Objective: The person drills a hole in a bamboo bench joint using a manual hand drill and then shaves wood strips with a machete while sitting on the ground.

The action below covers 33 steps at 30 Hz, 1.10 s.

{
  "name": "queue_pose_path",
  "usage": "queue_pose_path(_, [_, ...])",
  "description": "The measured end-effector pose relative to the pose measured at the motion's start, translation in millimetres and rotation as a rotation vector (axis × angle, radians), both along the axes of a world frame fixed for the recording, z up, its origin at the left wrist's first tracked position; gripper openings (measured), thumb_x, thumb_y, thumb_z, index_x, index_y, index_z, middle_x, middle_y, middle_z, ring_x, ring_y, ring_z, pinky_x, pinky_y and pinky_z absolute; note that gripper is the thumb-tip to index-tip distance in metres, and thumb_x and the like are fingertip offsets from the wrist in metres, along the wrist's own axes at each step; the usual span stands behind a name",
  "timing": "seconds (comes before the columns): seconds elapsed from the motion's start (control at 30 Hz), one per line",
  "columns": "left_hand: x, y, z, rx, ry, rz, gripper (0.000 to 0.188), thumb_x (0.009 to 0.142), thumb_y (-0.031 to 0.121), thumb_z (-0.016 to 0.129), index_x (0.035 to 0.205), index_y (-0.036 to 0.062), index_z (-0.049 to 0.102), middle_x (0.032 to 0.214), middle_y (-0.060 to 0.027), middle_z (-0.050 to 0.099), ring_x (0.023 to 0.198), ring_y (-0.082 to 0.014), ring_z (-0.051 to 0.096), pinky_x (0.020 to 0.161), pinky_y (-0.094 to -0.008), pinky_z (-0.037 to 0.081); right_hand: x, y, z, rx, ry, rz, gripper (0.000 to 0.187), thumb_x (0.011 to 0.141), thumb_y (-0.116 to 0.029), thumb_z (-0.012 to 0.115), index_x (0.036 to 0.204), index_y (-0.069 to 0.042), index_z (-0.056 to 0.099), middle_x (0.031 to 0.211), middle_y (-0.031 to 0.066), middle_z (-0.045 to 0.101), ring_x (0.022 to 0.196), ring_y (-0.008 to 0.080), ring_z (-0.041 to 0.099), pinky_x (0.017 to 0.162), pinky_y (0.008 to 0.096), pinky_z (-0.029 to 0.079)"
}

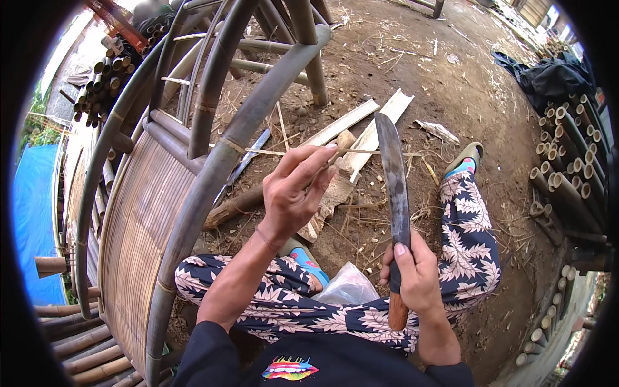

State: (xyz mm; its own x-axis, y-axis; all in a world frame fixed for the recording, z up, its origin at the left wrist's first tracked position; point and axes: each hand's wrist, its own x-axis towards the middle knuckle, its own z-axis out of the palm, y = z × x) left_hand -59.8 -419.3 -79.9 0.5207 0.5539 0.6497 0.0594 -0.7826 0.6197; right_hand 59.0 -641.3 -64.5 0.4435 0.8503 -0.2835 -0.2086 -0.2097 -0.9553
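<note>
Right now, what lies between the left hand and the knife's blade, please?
In the head view: a thin strip, with pale split bamboo and wood behind.

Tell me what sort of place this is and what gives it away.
Probably an open-air bamboo workshop: slatted bamboo furniture stands on the left, cut bamboo poles are stacked on the right, and the right hand holds a long knife.

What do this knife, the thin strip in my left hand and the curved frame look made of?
Knife: probably steel, its blade dull and stained grey; handle end looks like matte brown wood. Strip: likely split bamboo from its pale straw colour; finish unclear. Frame: seemingly smooth, grey-green bamboo, given its ringed joints.
</note>
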Motion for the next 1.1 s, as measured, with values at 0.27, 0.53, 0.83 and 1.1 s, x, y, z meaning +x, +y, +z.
queue_pose_path(0.27, [-1, -23, 2, -0.423, -0.072, -0.175, 0.046, 0.082, -0.008, 0.072, 0.124, 0.0023, 0.058, 0.110, -0.0096, 0.065, 0.103, -0.0173, 0.067, 0.087, -0.0294, 0.060, -13, -5, 26, -0.076, -0.146, 0.064, 0.029, 0.102, -0.013, 0.045, 0.123, 0.005, 0.054, 0.077, 0.0061, 0.060, 0.063, 0.0099, 0.061, 0.054, 0.0263, 0.049])
queue_pose_path(0.53, [-7, -53, -1, -0.356, -0.016, -0.212, 0.030, 0.079, -0.003, 0.072, 0.105, 0.0054, 0.061, 0.097, -0.0084, 0.066, 0.088, -0.0188, 0.069, 0.078, -0.0313, 0.060, -29, -14, 28, -0.033, -0.384, 0.113, 0.029, 0.102, -0.013, 0.045, 0.120, 0.007, 0.057, 0.068, 0.0030, 0.058, 0.058, 0.0090, 0.059, 0.053, 0.0247, 0.048])
queue_pose_path(0.83, [-8, -60, 1, -0.211, 0.051, -0.178, 0.034, 0.073, -0.001, 0.074, 0.103, 0.0078, 0.062, 0.084, -0.0055, 0.066, 0.073, -0.0201, 0.064, 0.063, -0.0315, 0.052, -33, -21, 24, 0.003, -0.385, 0.098, 0.028, 0.103, -0.013, 0.046, 0.120, 0.006, 0.057, 0.069, 0.0027, 0.058, 0.058, 0.0088, 0.059, 0.053, 0.0244, 0.048])
queue_pose_path(1.1, [-4, -63, -1, -0.231, 0.030, -0.191, 0.035, 0.073, -0.001, 0.075, 0.105, 0.0075, 0.064, 0.086, -0.0059, 0.066, 0.074, -0.0199, 0.065, 0.064, -0.0318, 0.053, -33, -23, 24, -0.001, -0.344, 0.094, 0.028, 0.103, -0.013, 0.045, 0.120, 0.006, 0.057, 0.068, 0.0026, 0.058, 0.057, 0.0086, 0.058, 0.053, 0.0247, 0.047])
